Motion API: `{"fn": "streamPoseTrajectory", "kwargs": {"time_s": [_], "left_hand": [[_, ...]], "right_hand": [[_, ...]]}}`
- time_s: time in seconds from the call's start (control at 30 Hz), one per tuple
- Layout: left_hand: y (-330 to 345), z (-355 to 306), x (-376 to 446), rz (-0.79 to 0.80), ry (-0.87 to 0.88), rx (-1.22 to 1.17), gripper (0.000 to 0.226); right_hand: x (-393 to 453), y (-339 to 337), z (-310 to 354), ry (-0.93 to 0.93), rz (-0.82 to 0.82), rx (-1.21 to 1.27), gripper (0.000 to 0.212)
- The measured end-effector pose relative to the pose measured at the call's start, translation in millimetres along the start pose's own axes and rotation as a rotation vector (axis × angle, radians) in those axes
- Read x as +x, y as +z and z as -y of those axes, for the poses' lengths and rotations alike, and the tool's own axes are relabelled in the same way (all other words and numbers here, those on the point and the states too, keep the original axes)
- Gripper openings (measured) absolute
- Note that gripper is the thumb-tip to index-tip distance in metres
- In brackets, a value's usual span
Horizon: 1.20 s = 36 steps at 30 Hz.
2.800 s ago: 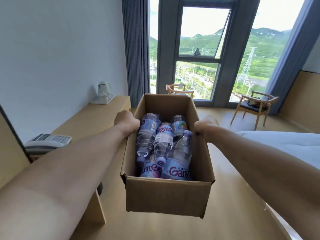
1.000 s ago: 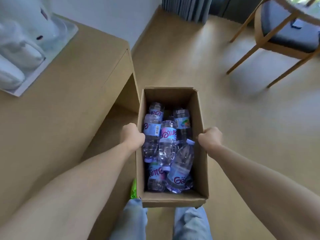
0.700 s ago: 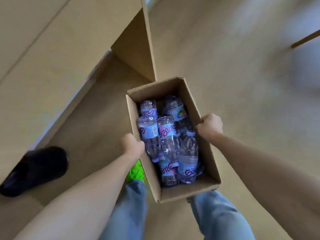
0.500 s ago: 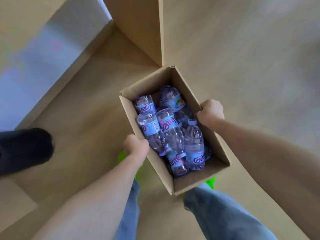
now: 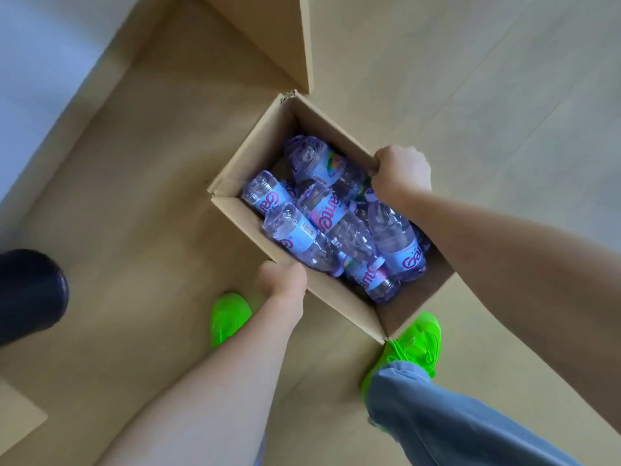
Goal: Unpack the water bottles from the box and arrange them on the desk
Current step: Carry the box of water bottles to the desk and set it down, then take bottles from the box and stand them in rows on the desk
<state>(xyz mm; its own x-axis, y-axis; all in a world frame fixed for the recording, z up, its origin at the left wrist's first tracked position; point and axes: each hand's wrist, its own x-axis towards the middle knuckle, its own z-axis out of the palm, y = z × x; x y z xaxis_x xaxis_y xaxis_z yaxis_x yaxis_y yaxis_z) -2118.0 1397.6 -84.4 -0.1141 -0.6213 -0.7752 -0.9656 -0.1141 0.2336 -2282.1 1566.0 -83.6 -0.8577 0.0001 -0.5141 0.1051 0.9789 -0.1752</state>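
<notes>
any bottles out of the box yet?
No: all visible bottles lie inside the box, which both hands grip by its sides.

Indoor room, prob. home/hotel: wood-look floor (image 5: 470,79), desk side panel (image 5: 268,35).

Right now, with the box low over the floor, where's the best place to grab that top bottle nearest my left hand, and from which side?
Grip the top bottle around its labelled middle, coming straight down from above. It lies on its side on top of the pile in the box, so its barrel is exposed there, while its cap end looks tucked down among the other bottles. The left hand is closest once it lets go of the box.
</notes>
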Motion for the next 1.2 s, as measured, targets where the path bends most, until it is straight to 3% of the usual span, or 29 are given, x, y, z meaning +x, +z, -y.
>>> {"fn": "streamPoseTrajectory", "kwargs": {"time_s": [0.07, 0.17, 0.33, 0.4, 0.53, 0.67, 0.97, 1.2], "left_hand": [[-3.3, -5.3, -8.9, 0.014, 0.014, 0.013, 0.033], [-9.8, -22.9, -23.5, -0.137, 0.112, 0.161, 0.052], [-17.3, -47.5, -41.6, -0.303, 0.486, 0.487, 0.074], [-16.5, -52.0, -48.1, -0.277, 0.665, 0.631, 0.074], [-5.8, -60.4, -51.7, -0.066, 0.998, 0.993, 0.064], [12.4, -64.6, -45.0, 0.088, 1.240, 1.253, 0.064], [50.9, -71.8, -13.6, 0.222, 1.392, 1.551, 0.083], [76.8, -73.4, 1.5, 0.164, 1.427, 1.630, 0.072]], "right_hand": [[-6.7, 0.3, -5.2, 0.045, -0.011, 0.066, 0.010], [-27.5, 0.7, -15.6, 0.055, -0.080, 0.190, 0.005], [-96.0, 8.8, -25.3, 0.077, -0.372, 0.395, 0.022], [-118.0, 19.6, -29.8, 0.178, -0.367, 0.432, 0.029], [-144.1, 42.5, -33.1, 0.368, -0.170, 0.472, 0.050], [-152.7, 56.9, -31.9, 0.469, -0.144, 0.550, 0.064], [-127.8, 65.7, -44.3, 0.420, -0.046, 0.457, 0.078], [-99.8, 81.2, -47.7, 0.366, 0.020, 0.414, 0.075]]}}
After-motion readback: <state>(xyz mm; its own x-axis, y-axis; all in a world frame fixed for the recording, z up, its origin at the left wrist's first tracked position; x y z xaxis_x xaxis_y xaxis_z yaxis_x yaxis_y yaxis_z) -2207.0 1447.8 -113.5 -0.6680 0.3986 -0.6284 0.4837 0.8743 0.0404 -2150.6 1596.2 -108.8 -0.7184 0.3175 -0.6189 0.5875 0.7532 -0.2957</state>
